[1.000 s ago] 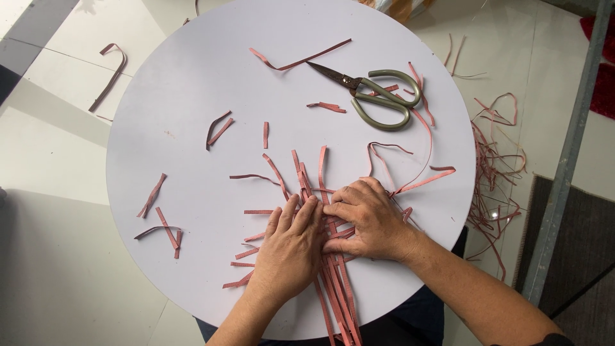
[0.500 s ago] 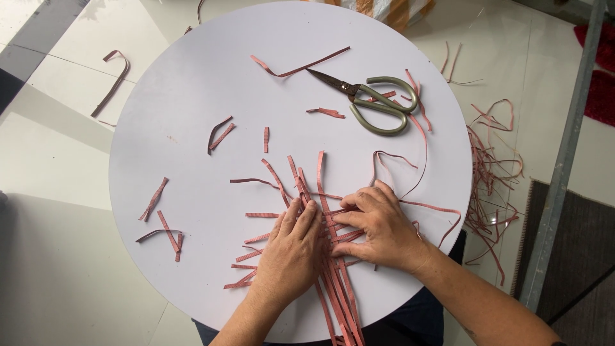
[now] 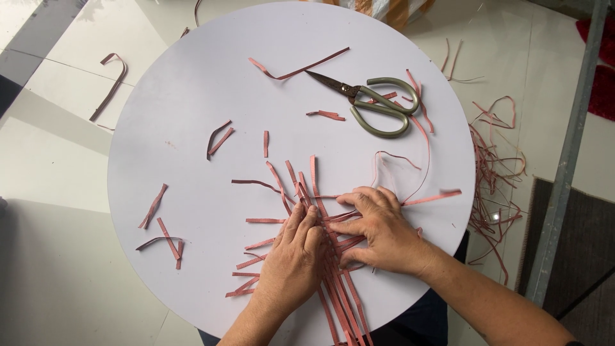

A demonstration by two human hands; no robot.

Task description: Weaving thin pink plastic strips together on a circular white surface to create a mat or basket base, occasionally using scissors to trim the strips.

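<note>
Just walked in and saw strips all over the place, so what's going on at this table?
A person presses both hands, left hand and right hand, onto a bundle of crossed reddish strips at the near edge of a round white table. Scissors lie untouched at the far side. Short offcuts dot the tabletop, with more strips on the floor.

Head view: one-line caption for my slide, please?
Left hand and right hand press crossed pink strips flat on a round white table; scissors lie beyond.

Thin, flat reddish-brown strips (image 3: 333, 282) lie crossed in a loose woven bundle near the round white worktop's (image 3: 192, 96) near edge, ends fanning outward.
</note>
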